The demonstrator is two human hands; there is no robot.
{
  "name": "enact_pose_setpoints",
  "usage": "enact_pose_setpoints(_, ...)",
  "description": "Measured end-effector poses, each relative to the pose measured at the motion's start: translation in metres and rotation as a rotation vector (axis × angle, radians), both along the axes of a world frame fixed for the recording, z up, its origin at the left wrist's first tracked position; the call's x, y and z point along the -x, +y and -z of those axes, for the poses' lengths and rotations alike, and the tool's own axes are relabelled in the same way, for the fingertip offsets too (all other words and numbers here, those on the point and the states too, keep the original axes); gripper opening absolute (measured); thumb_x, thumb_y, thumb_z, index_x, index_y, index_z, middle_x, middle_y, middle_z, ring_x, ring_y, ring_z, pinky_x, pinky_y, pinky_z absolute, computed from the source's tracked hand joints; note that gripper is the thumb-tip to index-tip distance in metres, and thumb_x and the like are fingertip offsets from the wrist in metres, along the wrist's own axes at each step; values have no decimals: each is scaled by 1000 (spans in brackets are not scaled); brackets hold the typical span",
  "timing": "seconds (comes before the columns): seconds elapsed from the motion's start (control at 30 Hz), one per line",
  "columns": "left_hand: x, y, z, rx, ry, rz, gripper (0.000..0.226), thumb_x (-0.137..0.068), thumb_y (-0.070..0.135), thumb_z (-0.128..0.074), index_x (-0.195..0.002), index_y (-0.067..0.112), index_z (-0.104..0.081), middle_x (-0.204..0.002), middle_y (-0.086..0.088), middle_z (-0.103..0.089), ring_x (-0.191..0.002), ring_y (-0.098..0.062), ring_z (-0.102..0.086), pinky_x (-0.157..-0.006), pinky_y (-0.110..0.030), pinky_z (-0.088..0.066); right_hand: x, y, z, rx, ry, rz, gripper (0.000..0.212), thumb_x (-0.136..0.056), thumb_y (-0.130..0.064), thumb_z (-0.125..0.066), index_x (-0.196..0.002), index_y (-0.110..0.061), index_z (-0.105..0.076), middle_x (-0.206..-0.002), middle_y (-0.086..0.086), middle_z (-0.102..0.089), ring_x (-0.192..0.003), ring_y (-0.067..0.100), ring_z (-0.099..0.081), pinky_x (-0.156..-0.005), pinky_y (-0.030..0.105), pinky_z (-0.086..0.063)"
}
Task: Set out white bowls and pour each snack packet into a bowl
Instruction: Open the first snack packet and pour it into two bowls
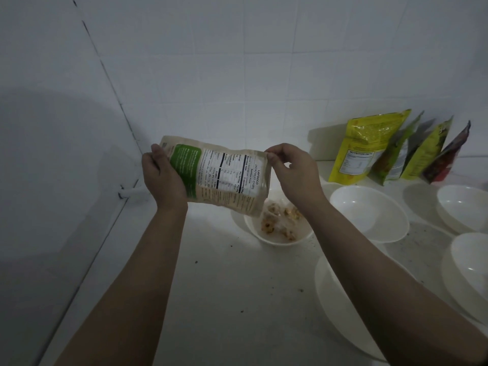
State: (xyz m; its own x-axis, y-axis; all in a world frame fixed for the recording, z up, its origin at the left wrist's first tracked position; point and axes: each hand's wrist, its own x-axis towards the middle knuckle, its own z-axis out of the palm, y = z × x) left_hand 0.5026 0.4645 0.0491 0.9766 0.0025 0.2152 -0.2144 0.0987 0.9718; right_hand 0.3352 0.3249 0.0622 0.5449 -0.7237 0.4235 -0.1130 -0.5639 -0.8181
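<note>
I hold a beige and green jackfruit chips packet (224, 175) sideways above the counter. My left hand (163, 178) grips its bottom end. My right hand (293, 170) pinches the top corner at its mouth, which points right and down. Below the mouth sits a small white bowl (272, 240) with pale chips (274, 220) in it. Empty white bowls stand to the right: one behind (369, 215), one in front (340, 307) partly under my right forearm, and two at the right edge (462, 207) (470, 268).
Several unopened snack packets (367, 149) lean against the tiled back wall (237, 75) at the right, yellow, green and dark red. A tiled side wall (52, 154) closes the left. The white counter (224, 299) has a few dark specks.
</note>
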Motion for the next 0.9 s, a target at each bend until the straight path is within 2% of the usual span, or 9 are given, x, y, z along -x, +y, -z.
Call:
enact_pose_setpoints(0.1,7,-4,3,27,30,16,37,-103,43,-35,-72,23,-38,-75,6,-51,-68,-7,-53,-64,-24,-47,5,2,-1,0,-63,31,17,-94,-14,-56,-90,-21,-70,-79,-19,-66,-76,-8,-57,-67,6,-39)
enact_pose_setpoints(0.2,21,-11,3,48,51,47,36,-103,43,-35,-74,22,-40,-75,6,-52,-65,-5,-53,-63,-24,-47,18,1,-4,-8,-81,64,16,-94,-16,-55,-92,-21,-70,-82,-18,-66,-79,-4,-58,-68,8,-41)
enact_pose_setpoints(0.37,63,-42,-6,48,63,134,37,-103,41,-34,-73,22,-38,-72,6,-50,-62,-6,-52,-59,-25,-46,61,-23,-10,-7,-97,152,16,-96,-17,-56,-101,-18,-71,-85,-19,-64,-75,-14,-56,-67,3,-38)
enact_pose_setpoints(0.5,102,-76,-13,36,28,197,34,-104,39,-33,-74,23,-37,-73,6,-50,-62,-7,-50,-60,-27,-44,99,-52,-13,-40,-94,216,17,-96,-17,-55,-103,-17,-71,-84,-18,-63,-75,-2,-56,-71,16,-43)
enact_pose_setpoints(0.6,128,-98,-13,23,-5,230,33,-104,40,-31,-74,25,-36,-72,7,-49,-57,-2,-49,-57,-25,-42,126,-74,-14,-39,-64,226,17,-96,-15,-54,-102,-15,-70,-85,-9,-65,-80,9,-57,-72,22,-44)
enact_pose_setpoints(0.67,142,-110,-12,0,-24,244,33,-105,40,-30,-75,27,-36,-72,8,-49,-54,2,-48,-56,-24,-42,140,-90,-13,-38,-48,231,15,-96,-16,-54,-100,-15,-69,-85,-5,-65,-80,11,-57,-69,19,-43)
enact_pose_setpoints(0.77,157,-126,-13,-37,-69,277,30,-104,40,-29,-78,29,-39,-74,9,-52,-59,-1,-50,-60,-26,-44,157,-118,-11,-29,4,211,12,-96,-18,-56,-95,-14,-68,-84,0,-66,-78,13,-57,-61,8,-37)
enact_pose_setpoints(0.9,170,-140,-13,-129,-180,281,24,-106,35,-29,-93,19,-42,-76,9,-50,-58,8,-47,-56,-17,-40,172,-148,0,-36,141,151,11,-94,-19,-59,-91,-15,-68,-85,6,-68,-78,16,-57,-56,6,-35)
